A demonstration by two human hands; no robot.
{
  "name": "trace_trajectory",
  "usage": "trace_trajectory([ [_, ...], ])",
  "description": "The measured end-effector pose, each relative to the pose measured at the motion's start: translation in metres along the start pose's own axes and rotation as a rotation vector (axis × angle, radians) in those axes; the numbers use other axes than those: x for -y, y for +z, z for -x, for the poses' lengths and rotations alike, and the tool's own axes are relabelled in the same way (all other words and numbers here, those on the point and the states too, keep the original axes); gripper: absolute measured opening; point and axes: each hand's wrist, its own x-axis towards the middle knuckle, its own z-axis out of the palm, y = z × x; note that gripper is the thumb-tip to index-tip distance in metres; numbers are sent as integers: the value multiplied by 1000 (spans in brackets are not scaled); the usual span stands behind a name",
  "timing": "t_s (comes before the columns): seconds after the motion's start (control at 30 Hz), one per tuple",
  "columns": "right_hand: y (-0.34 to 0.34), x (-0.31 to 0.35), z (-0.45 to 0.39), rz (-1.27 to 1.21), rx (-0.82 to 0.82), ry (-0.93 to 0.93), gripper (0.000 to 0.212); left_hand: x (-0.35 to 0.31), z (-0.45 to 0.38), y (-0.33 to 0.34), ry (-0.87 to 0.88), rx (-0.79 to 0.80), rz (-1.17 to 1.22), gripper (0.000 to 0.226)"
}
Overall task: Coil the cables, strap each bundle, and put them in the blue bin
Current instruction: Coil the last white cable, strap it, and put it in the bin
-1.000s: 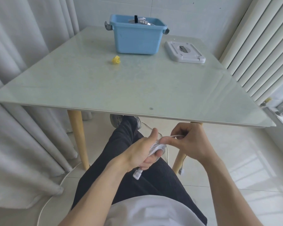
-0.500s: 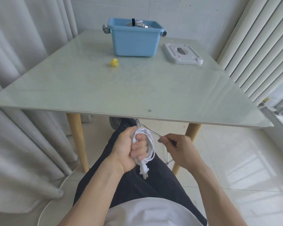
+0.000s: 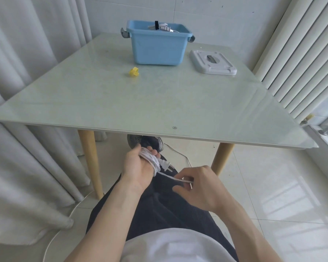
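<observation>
Coiling is the step in hand: the left hand (image 3: pixel 138 167) grips the white cable bundle (image 3: pixel 152 160) low over the lap, near of the worktop (image 3: pixel 159 103), its plug (image 3: pixel 165 166) jutting right. The right hand (image 3: pixel 201 188) pinches the loose strand (image 3: pixel 170 177) just beside it (the tail trails to the floor). Next, I'd judge, comes another wrap, then a strap. The blue bin (image 3: pixel 157 48) sits far back, one strapped bundle already inside.

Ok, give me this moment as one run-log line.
stage: coiling | left hand: grips white cable coil | right hand: pinches loose strand | blue bin: on table, one strapped bundle inside
</observation>
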Motion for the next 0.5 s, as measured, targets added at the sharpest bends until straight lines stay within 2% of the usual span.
trace_trajectory([
  [0.17,3,14,-3,82,-40,-193,14,16,5,6,123,10,-400,25],
  [0.27,-5,17,-6,51,-91,-181,2,20,16,7,-9,181,-715,25],
  [0.3,-9,18,-7,30,-96,-150,4,20,18,5,-42,251,-834,26],
  [0.4,-19,16,-11,-3,-93,-39,30,20,20,3,-77,378,-1073,41],
  [0.5,-28,14,-14,-40,-122,-11,47,16,25,5,-92,497,-1273,57],
])
